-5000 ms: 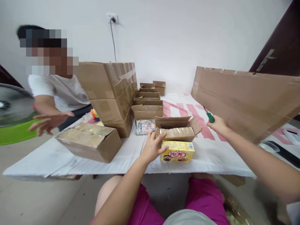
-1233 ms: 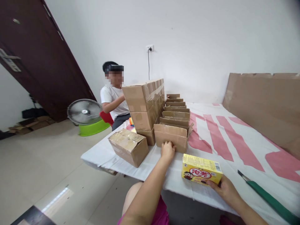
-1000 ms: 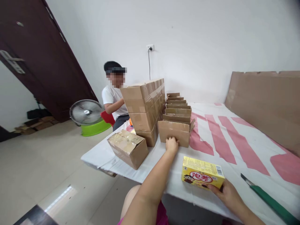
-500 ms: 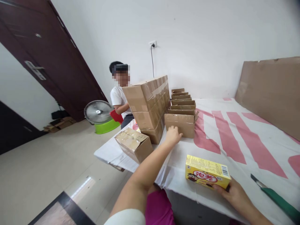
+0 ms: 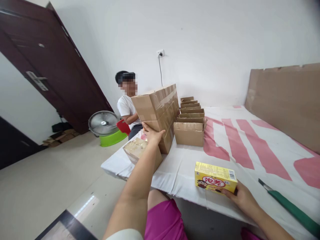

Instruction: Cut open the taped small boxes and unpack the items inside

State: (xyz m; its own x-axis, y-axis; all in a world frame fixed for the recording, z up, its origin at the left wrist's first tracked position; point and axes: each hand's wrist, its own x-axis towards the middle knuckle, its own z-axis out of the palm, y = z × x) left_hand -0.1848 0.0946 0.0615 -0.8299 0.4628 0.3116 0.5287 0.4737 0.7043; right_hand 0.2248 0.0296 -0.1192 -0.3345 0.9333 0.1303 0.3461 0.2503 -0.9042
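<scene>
My left hand (image 5: 153, 135) is stretched forward, fingers spread, at the near end of a stack of taped brown cardboard boxes (image 5: 163, 105); whether it presses on them I cannot tell. Partly behind my left forearm is a lower single taped cardboard box (image 5: 136, 150) at the table's edge. My right hand (image 5: 243, 198) grips the right end of a yellow snack box (image 5: 216, 176) with red and white lettering, low over the tabletop. A row of open-topped cardboard boxes (image 5: 189, 135) stands right of the stack.
A green-handled knife (image 5: 287, 206) lies on the white and pink table cover (image 5: 185, 166) at right. A large cardboard sheet (image 5: 285, 100) leans at the back right. Beyond the stack sits a person (image 5: 125, 106); a fan (image 5: 103, 123) stands on the floor at left.
My left hand has moved left, from the front of the open cardboard box row to the stacked boxes. My right hand still holds the yellow box. The view has shifted slightly.
</scene>
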